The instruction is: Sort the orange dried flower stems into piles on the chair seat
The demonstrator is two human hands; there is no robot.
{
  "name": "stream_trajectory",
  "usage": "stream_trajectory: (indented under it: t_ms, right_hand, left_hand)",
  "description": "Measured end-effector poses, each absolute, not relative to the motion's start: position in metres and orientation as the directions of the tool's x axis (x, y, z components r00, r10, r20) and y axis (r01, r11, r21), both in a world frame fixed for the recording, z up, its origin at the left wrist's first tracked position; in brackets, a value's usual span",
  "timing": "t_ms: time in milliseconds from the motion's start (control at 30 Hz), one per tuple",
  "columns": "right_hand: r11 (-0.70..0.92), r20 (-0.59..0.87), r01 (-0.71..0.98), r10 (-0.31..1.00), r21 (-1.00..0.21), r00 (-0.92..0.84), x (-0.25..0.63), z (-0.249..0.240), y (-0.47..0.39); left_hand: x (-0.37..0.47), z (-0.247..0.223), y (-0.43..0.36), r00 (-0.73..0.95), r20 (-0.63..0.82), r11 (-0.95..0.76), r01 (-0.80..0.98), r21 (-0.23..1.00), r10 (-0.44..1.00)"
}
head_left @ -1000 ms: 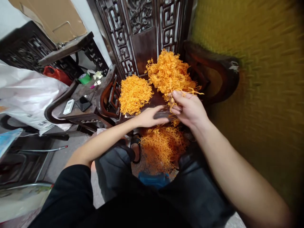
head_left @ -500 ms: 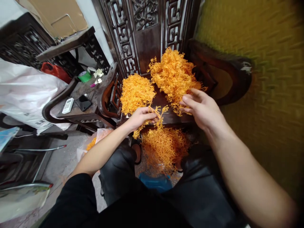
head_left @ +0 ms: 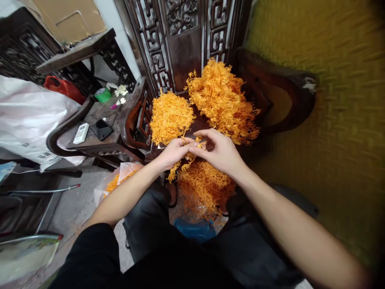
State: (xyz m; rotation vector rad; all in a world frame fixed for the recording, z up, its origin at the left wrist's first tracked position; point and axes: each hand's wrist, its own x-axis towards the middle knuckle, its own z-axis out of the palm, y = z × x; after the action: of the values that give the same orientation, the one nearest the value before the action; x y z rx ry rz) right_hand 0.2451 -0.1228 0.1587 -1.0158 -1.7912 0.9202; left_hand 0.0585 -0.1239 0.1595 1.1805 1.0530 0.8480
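My left hand (head_left: 175,153) is closed in a pinch on a thin, branched orange sprig (head_left: 187,161), whose ends hang below the fingers. From the right, my right hand (head_left: 221,153) meets it, thumb and fingers closing round the sprig's upper tips; the fingers partly hide those tips. Behind the hands, on a dark wooden chair seat, lie a compact pile of small orange florets (head_left: 172,117) on the left and a taller, looser heap of orange sprigs (head_left: 224,102) on the right. Below the hands, between the legs, is a mass of thin orange stems (head_left: 206,186).
A blue plastic object (head_left: 195,229) sits low between my knees. To the left, a small wooden table (head_left: 113,113) bears a black phone (head_left: 102,129), a white device (head_left: 81,133) and green tape (head_left: 102,95). A plastic bag (head_left: 122,176) with orange bits is on the floor.
My right hand has moved left, away from the tall heap, to the sprig in my left hand. Its fingers have closed in. My left hand has stayed nearly in place.
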Motion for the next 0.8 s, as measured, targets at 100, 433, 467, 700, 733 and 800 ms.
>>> stream_trajectory:
  t_ms: [100,433,467,700,733,800]
  right_hand:
    - [0.375,0.322,0.221,0.915,-0.900,-0.242,0.247,0.164,-0.119]
    - [0.069,0.075,-0.030,0.945,-0.997,-0.320,0.254,0.172,-0.120]
    - [0.059,0.070,-0.044,0.944,-0.997,-0.323,0.254,0.171,-0.120]
    - [0.044,0.068,-0.079,0.939,-0.996,-0.338,0.249,0.173,-0.125]
    - [0.035,0.060,-0.083,0.944,-0.996,-0.324,0.250,0.175,-0.123]
    - [0.043,0.060,-0.085,0.975,-0.995,-0.215,0.258,0.178,-0.113]
  left_hand:
    - [0.058,0.165,-0.127,0.307,-0.252,0.269,-0.013,0.963,0.918]
    - [0.058,0.175,-0.141,0.480,-0.267,0.271,0.062,0.961,0.836]
    - [0.059,0.174,-0.141,0.471,-0.265,0.257,0.083,0.963,0.841]
    - [0.071,0.177,-0.141,0.349,-0.280,0.269,0.079,0.960,0.894]
    - [0.071,0.180,-0.142,0.335,-0.286,0.281,0.064,0.958,0.898]
    - [0.069,0.186,-0.144,0.355,-0.270,0.284,0.012,0.959,0.895]
